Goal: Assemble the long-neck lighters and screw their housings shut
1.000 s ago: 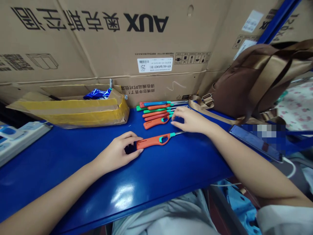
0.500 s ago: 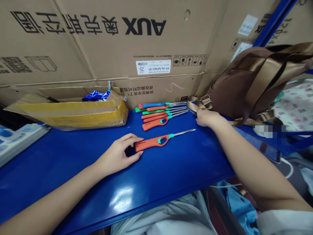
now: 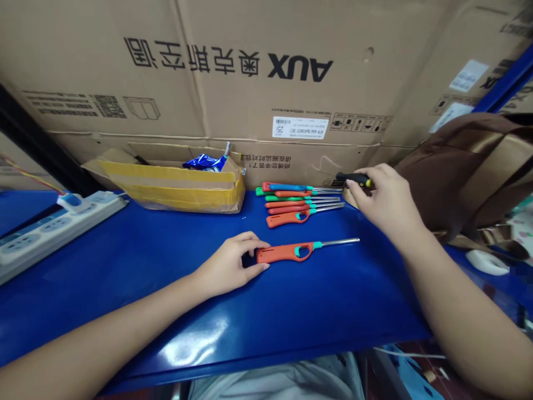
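Note:
On the blue table, an orange gas lighter (image 3: 278, 253) with a teal trigger lies flat, its metal nozzle pointing right. My left hand (image 3: 231, 262) pinches the butt of its handle between thumb and fingers. Raised above the table at the right, my right hand (image 3: 385, 194) is closed round a screwdriver (image 3: 352, 179) with a black and yellow handle; its shaft cannot be made out. Behind the pinched lighter, a row of several lighters (image 3: 287, 218) in orange, green and blue lies side by side, nozzles to the right.
A yellow-taped cardboard box (image 3: 179, 191) holding a blue foil packet (image 3: 205, 162) stands at the back left. At the left edge lies a power strip (image 3: 58, 228). A brown bag (image 3: 449, 172) sits at the right, and a large carton (image 3: 233, 100) forms the back wall.
My right hand has risen off the table beside the lighter row, lifting the screwdriver. My left hand keeps its pinch on the lighter. The camera view has turned to the left.

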`<act>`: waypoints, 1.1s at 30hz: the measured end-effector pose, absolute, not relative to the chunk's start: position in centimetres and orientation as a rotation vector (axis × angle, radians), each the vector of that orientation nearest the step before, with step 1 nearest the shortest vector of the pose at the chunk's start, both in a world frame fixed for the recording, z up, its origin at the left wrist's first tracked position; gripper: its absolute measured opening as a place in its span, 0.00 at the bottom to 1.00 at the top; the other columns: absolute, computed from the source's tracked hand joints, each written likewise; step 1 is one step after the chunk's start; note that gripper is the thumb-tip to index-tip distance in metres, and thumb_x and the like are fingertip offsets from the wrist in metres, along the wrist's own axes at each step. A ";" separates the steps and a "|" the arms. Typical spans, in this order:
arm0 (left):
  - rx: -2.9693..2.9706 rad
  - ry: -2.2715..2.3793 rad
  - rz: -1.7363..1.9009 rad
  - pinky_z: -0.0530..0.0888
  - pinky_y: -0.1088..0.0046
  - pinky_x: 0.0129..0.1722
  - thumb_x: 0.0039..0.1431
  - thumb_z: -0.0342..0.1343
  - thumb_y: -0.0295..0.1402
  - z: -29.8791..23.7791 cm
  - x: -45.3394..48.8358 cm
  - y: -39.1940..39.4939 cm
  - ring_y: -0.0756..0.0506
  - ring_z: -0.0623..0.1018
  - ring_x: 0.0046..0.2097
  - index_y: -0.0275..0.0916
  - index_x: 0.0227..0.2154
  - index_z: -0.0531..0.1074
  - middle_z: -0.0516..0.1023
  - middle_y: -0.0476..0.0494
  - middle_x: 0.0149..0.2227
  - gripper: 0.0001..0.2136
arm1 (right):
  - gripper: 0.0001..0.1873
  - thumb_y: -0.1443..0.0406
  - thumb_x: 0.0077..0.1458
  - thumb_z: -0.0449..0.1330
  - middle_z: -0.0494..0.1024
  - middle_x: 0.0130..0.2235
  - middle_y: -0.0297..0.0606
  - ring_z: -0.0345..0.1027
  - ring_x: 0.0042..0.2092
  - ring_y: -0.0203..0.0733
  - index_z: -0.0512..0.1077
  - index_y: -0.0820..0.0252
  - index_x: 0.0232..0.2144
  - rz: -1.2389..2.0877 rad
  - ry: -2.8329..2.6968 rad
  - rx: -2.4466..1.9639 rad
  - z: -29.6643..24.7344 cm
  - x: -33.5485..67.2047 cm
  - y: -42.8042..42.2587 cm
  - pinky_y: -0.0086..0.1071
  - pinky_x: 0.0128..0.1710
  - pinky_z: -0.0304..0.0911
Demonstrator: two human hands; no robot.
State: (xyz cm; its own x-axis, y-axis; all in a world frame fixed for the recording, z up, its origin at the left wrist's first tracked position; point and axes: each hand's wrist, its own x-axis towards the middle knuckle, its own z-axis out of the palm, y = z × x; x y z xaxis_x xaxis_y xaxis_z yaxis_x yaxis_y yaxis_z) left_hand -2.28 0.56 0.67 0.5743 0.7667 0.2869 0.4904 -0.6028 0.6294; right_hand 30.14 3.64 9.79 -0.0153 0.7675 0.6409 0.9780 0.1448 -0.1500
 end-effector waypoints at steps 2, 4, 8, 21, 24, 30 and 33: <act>2.294 0.996 0.748 0.75 0.71 0.36 0.59 0.63 0.34 0.7 -2.2 0.4 0.48 0.76 0.36 0.39 0.48 0.79 0.76 0.44 0.39 0.15 | 0.15 0.57 0.62 0.58 0.77 0.42 0.46 0.73 0.43 0.51 0.78 0.59 0.43 -0.341 -1.844 -1.458 9.8 28.4 3.0 0.41 0.46 0.68; 2.272 0.984 0.756 0.76 0.70 0.38 0.58 0.64 0.34 0.8 -2.2 0.2 0.47 0.77 0.37 0.39 0.48 0.79 0.77 0.44 0.40 0.15 | 0.11 0.57 0.61 0.60 0.78 0.39 0.42 0.73 0.41 0.49 0.78 0.56 0.40 -0.135 -1.907 -1.313 9.2 26.4 2.7 0.40 0.44 0.69; 2.260 0.983 0.777 0.77 0.68 0.44 0.58 0.64 0.31 0.9 -2.1 -0.1 0.46 0.79 0.40 0.38 0.48 0.79 0.79 0.42 0.43 0.15 | 0.11 0.57 0.61 0.61 0.81 0.41 0.40 0.75 0.43 0.47 0.78 0.55 0.39 0.248 -1.884 -1.167 6.2 22.3 3.0 0.40 0.44 0.70; 2.339 0.924 0.781 0.75 0.65 0.54 0.57 0.62 0.28 0.5 -2.4 -0.1 0.42 0.79 0.49 0.35 0.50 0.78 0.79 0.40 0.45 0.16 | 0.11 0.56 0.60 0.63 0.83 0.43 0.41 0.76 0.46 0.49 0.80 0.54 0.39 0.440 -1.810 -1.197 2.1 20.0 3.7 0.44 0.47 0.70; 2.336 0.928 0.786 0.75 0.64 0.54 0.57 0.61 0.28 0.5 -2.3 -0.1 0.41 0.79 0.49 0.36 0.50 0.78 0.79 0.40 0.45 0.16 | 0.12 0.54 0.58 0.64 0.83 0.40 0.40 0.76 0.43 0.48 0.79 0.55 0.37 0.468 -1.720 -1.204 2.4 20.4 3.7 0.43 0.44 0.72; 2.323 0.869 0.761 0.74 0.62 0.55 0.59 0.64 0.31 0.4 -2.3 -0.2 0.41 0.78 0.50 0.38 0.50 0.78 0.80 0.40 0.47 0.16 | 0.18 0.48 0.54 0.67 0.70 0.22 0.29 0.63 0.21 0.35 0.75 0.56 0.32 0.765 -1.345 -1.120 5.0 21.9 2.7 0.29 0.17 0.61; 2.330 0.796 0.765 0.74 0.63 0.54 0.60 0.65 0.34 0.2 -2.1 -0.2 0.41 0.78 0.50 0.39 0.50 0.78 0.80 0.40 0.47 0.16 | 0.20 0.48 0.50 0.70 0.72 0.27 0.31 0.66 0.24 0.34 0.72 0.57 0.29 0.937 -1.189 -0.998 6.3 22.3 2.3 0.27 0.16 0.63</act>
